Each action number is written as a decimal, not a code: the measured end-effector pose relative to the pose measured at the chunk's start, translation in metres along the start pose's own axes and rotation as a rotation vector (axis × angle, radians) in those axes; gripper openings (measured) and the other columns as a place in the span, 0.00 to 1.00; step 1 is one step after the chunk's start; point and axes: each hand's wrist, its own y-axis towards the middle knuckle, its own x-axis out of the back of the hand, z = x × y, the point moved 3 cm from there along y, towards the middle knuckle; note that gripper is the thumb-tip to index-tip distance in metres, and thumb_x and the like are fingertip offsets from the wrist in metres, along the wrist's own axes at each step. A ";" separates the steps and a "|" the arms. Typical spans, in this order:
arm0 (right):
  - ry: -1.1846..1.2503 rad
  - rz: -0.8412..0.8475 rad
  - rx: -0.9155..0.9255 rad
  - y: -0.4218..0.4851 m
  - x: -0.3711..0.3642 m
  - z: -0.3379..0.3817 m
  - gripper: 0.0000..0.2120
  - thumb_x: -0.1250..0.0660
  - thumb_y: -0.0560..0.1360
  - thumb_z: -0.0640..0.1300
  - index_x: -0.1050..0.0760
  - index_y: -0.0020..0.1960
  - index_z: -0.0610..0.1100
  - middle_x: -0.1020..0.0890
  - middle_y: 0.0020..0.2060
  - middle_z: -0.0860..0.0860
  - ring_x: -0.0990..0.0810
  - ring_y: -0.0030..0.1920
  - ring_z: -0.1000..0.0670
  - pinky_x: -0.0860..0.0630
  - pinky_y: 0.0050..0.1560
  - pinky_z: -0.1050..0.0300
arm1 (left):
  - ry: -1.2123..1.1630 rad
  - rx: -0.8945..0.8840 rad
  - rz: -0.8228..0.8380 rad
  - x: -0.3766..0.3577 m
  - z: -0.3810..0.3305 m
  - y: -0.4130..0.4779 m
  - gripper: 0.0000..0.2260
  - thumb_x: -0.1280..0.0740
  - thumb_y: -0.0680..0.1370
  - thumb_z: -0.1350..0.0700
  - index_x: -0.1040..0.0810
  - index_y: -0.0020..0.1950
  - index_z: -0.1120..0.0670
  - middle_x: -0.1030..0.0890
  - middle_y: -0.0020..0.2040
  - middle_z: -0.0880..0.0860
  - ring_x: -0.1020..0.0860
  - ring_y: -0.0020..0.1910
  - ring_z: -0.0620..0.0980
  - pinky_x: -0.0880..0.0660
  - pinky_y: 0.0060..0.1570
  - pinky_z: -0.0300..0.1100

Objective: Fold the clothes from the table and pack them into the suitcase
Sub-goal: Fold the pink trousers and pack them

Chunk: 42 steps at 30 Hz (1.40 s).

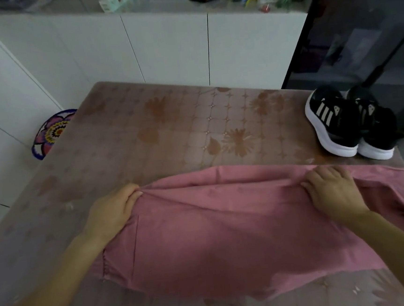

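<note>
As hands (112, 210) (333, 191) pinch pink garment (227, 228), sneakers (338, 126) sit far-R.

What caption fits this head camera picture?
Left hand and right hand pinch a pink cloth garment on a floral table, black-and-white sneakers nearby.

A single wide-angle view from the person's head, at the near edge of the bench (169, 121), faces forward and steeply down across it. Both forearms enter from the bottom corners. The left hand (111, 212) and right hand (331, 190), gripping the pink garment (227, 236), lie close under the lens. The bench's far edge crosses the upper frame, with white cabinets (167, 46) beyond it.
</note>
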 end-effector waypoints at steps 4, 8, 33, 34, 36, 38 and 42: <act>-0.032 -0.175 -0.116 0.031 0.007 -0.002 0.14 0.45 0.77 0.48 0.26 0.41 0.41 0.21 0.32 0.45 0.21 0.34 0.41 0.31 0.54 0.44 | 0.045 0.106 0.036 -0.012 0.013 0.022 0.12 0.40 0.80 0.47 0.23 0.52 0.54 0.17 0.46 0.58 0.19 0.42 0.62 0.23 0.38 0.50; -0.056 -0.018 -0.100 0.053 -0.020 0.005 0.19 0.48 0.75 0.49 0.23 0.40 0.40 0.19 0.34 0.43 0.20 0.34 0.40 0.28 0.55 0.40 | 0.097 0.192 0.197 -0.044 0.015 0.038 0.12 0.38 0.79 0.48 0.23 0.51 0.55 0.20 0.49 0.59 0.21 0.48 0.62 0.24 0.43 0.51; -0.024 0.016 -0.026 -0.004 0.003 0.075 0.21 0.24 0.60 0.41 0.21 0.52 0.46 0.20 0.43 0.47 0.20 0.43 0.42 0.27 0.56 0.41 | 0.348 -0.013 0.196 -0.027 0.053 -0.016 0.22 0.46 0.77 0.41 0.21 0.48 0.56 0.18 0.44 0.57 0.19 0.41 0.61 0.25 0.38 0.52; -0.030 -0.012 -0.074 -0.019 0.005 0.070 0.23 0.26 0.61 0.41 0.22 0.56 0.45 0.20 0.47 0.45 0.21 0.48 0.41 0.30 0.59 0.40 | 0.313 -0.042 0.169 -0.028 0.036 -0.011 0.24 0.47 0.75 0.41 0.20 0.51 0.57 0.18 0.46 0.57 0.20 0.43 0.61 0.25 0.40 0.53; -0.046 -0.051 -0.119 -0.056 0.009 0.057 0.23 0.34 0.66 0.43 0.24 0.62 0.45 0.22 0.57 0.43 0.26 0.59 0.40 0.35 0.66 0.39 | 0.242 -0.145 0.135 -0.036 -0.007 0.000 0.24 0.46 0.74 0.40 0.21 0.55 0.56 0.19 0.51 0.56 0.20 0.48 0.59 0.26 0.44 0.53; -0.070 -0.012 -0.182 -0.097 0.013 0.039 0.26 0.37 0.67 0.43 0.26 0.66 0.47 0.25 0.63 0.41 0.31 0.65 0.40 0.41 0.69 0.39 | 0.186 -0.272 0.150 -0.049 -0.055 0.008 0.24 0.45 0.74 0.39 0.22 0.57 0.54 0.20 0.55 0.53 0.21 0.50 0.57 0.25 0.46 0.52; -0.130 0.150 -0.445 -0.167 0.029 -0.001 0.29 0.26 0.64 0.42 0.25 0.65 0.49 0.25 0.64 0.40 0.27 0.63 0.38 0.40 0.67 0.38 | 0.083 -0.470 0.152 -0.072 -0.153 0.026 0.23 0.44 0.74 0.40 0.24 0.58 0.53 0.21 0.55 0.51 0.20 0.50 0.54 0.23 0.46 0.46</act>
